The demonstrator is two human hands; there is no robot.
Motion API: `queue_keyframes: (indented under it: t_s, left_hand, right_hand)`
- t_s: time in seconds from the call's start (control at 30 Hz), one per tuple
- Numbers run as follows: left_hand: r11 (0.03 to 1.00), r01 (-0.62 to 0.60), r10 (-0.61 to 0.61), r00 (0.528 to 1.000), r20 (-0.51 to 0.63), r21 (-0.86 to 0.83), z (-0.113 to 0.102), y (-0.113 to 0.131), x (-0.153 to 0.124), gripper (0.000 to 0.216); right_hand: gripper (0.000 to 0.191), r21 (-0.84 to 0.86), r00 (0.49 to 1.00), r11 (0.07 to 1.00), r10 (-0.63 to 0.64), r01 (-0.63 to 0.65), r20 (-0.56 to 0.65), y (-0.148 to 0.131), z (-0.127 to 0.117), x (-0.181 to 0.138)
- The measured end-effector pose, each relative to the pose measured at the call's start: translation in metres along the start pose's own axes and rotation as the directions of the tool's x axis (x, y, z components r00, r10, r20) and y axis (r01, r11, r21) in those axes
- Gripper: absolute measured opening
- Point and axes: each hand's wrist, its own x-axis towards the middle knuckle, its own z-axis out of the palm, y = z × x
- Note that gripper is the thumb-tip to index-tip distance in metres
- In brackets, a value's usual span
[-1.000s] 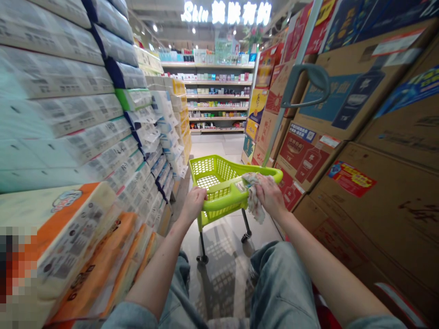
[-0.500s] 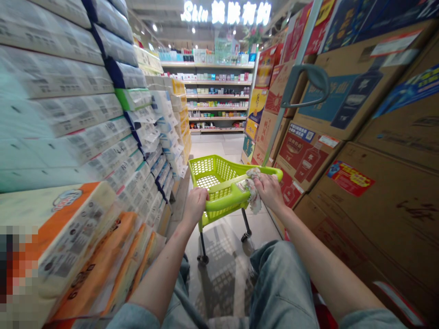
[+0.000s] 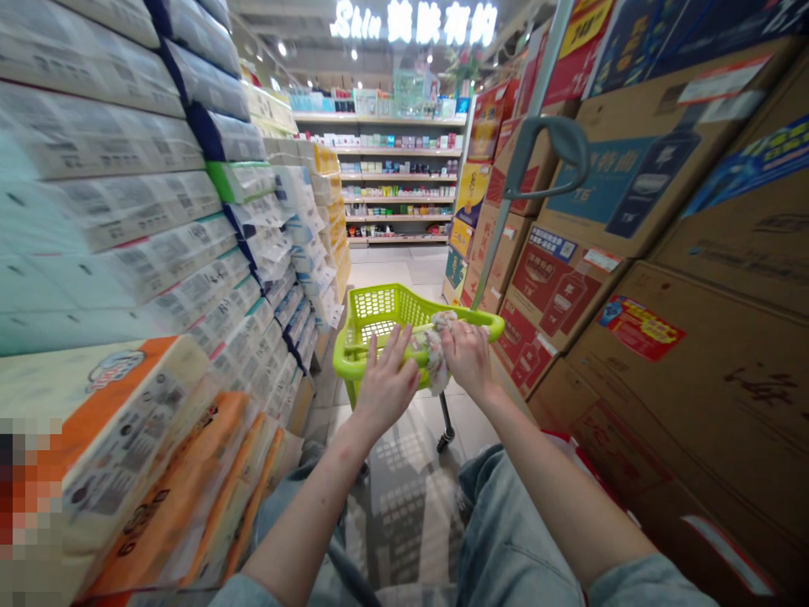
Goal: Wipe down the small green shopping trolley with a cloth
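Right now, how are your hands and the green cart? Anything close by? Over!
Left hand spread open at green cart. Right hand holding crumpled cloth against the handle. Stacked boxes close on the right.

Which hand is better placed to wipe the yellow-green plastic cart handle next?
Probably the right hand: it holds the crumpled, pale patterned cloth against the handle. The left hand is spread open and holds no cloth.
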Motion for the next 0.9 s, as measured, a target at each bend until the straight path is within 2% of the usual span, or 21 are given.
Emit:
queue_keyframes:
  t_s: [0.07,0.13,0.2,0.3,0.37,0.47,0.6,0.77,0.9]
  left_hand:
    - [0.994,-0.11,0.11,0.994,0.01,0.02,0.003,0.008,-0.003,0.011]
    - [0.99,-0.133,0.133,0.991,0.003,0.035,0.003,0.008,-0.006,0.009]
    - [0.995,-0.078,0.078,0.997,-0.01,0.055,0.001,-0.001,-0.011,0.008]
    - [0.994,0.06,-0.059,0.998,-0.018,0.093,-0.007,-0.028,-0.017,0.007]
    - [0.983,0.152,-0.152,0.988,-0.01,0.102,-0.013,-0.048,-0.02,0.025]
    - [0.991,0.124,-0.129,0.986,0.109,0.05,-0.017,-0.065,-0.022,0.036]
    - [0.991,0.11,-0.12,0.984,0.133,0.081,-0.011,-0.063,-0.018,0.032]
    - [0.989,0.111,-0.124,0.983,0.135,0.098,-0.006,-0.058,-0.014,0.031]
    - [0.987,0.125,-0.139,0.98,0.141,0.1,-0.006,-0.061,-0.015,0.032]
  right_hand:
    - [0.034,0.002,1.0,1.0,-0.022,0.022,0.01,-0.006,0.002,-0.001]
    - [0.035,0.015,0.999,0.999,-0.049,0.049,0.016,-0.01,0.004,-0.002]
    - [0.035,0.03,0.998,0.997,-0.067,0.067,0.013,-0.01,0.005,-0.002]
    - [0.034,0.054,0.997,0.995,-0.078,0.078,0.0,-0.002,0.007,-0.002]
    - [0.034,0.074,0.996,0.994,-0.085,0.086,-0.007,0.006,0.007,-0.002]
    - [0.035,0.107,0.997,0.992,-0.069,0.071,-0.022,0.014,0.009,-0.002]
    - [0.038,0.106,1.0,0.994,-0.003,0.006,-0.028,-0.003,0.012,-0.004]
    - [0.039,0.108,0.979,0.981,-0.173,0.162,0.105,-0.047,0.009,-0.003]
    - [0.04,0.147,0.936,0.952,-0.295,0.27,0.191,-0.052,0.001,0.012]
